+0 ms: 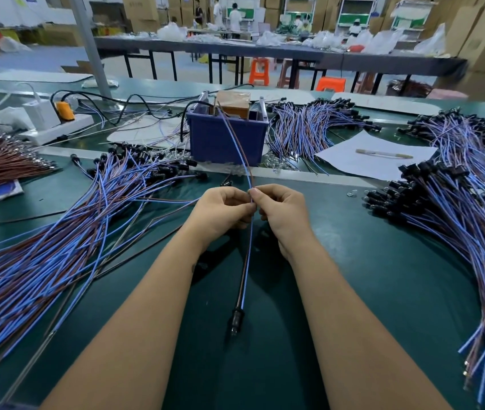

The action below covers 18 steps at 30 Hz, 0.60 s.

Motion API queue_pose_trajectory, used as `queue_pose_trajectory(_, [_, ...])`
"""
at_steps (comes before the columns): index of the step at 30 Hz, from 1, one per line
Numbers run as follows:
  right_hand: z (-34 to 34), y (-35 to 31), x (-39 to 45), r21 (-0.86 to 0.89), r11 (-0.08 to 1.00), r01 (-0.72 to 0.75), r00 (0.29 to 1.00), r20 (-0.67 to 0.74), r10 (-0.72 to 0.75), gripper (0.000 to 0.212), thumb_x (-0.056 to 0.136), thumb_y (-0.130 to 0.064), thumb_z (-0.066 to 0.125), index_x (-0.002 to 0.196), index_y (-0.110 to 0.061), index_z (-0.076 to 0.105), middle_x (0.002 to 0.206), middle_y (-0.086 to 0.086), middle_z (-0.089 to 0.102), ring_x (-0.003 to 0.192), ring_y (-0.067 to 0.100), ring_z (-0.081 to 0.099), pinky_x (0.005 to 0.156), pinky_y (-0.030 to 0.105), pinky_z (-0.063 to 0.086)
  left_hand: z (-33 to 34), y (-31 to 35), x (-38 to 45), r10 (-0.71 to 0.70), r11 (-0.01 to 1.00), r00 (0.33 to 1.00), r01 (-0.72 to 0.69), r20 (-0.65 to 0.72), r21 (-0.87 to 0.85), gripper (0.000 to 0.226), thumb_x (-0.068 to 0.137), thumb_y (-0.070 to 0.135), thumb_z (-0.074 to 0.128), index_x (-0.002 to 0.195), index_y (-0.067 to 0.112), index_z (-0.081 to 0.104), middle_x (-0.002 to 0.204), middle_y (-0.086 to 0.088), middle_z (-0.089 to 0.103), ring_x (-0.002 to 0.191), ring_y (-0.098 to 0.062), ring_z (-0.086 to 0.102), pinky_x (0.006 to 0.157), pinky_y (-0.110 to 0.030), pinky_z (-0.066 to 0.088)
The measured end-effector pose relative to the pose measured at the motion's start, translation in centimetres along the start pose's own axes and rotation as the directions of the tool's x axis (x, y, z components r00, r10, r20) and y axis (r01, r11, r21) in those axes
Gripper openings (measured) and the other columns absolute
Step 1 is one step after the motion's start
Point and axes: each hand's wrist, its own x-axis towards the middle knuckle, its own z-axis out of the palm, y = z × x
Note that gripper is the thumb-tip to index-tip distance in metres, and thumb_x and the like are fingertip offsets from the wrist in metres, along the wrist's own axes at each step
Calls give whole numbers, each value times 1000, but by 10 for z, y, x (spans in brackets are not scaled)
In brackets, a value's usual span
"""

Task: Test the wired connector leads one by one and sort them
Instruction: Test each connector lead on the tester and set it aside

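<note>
1. Left hand (222, 209): centre frame, fingers curled, pinching one blue-and-brown lead (247, 255).
2. Right hand (279, 210): fingers curled, pinching the same lead.
3. Lead: black connector (236, 319) hanging low, wire ends reaching up to the blue bin (226, 137).
4. Lead piles: left (57, 232) and right (472, 217) of frame.

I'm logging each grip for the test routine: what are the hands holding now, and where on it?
Both the left hand and right hand pinch one blue-and-brown two-wire lead at mid-length; its black connector hangs free below.
</note>
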Motion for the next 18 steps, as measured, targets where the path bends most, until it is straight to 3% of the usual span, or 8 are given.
queue_pose_trajectory(5, [1, 1, 4, 13, 1000, -17, 993, -117, 18, 17, 97, -14, 56, 81, -21, 58, 52, -2, 56, 43, 5, 46, 47, 18, 39, -9, 0, 6, -64, 986, 973, 28, -224, -163, 15, 91, -1, 55, 82, 8, 61, 65, -4, 63, 51, -7, 62, 51, -18, 51])
queue_pose_trajectory(10, [-5, 3, 10, -32, 999, -25, 973, -230, 17, 13, 98, -15, 54, 90, -17, 64, 56, -3, 50, 44, -2, 44, 50, 12, 38, -28, -13, 12, 25, 999, 889, -11, -458, 33, 19, 90, 6, 53, 95, 15, 68, 66, 4, 63, 54, -4, 57, 52, -19, 47])
queue_pose_trajectory(14, [-4, 4, 11, -42, 998, -57, 976, -211, 47, 15, 99, -11, 49, 99, -13, 64, 72, 1, 54, 46, -7, 49, 52, 9, 39, -32, -18, 15, 90, 989, 874, -22, -478, 147, 20, 90, 13, 55, 101, 22, 70, 73, 8, 66, 64, -8, 57, 64, -24, 46])
queue_pose_trajectory(18, [-4, 2, 11, -42, 996, -84, 975, -209, 74, 16, 99, -10, 48, 102, -12, 63, 78, 6, 56, 45, -6, 50, 58, 19, 40, -30, -18, 15, 169, 965, 868, -51, -467, 256, 24, 90, 14, 55, 107, 22, 71, 74, 14, 64, 62, -1, 55, 60, -18, 41])
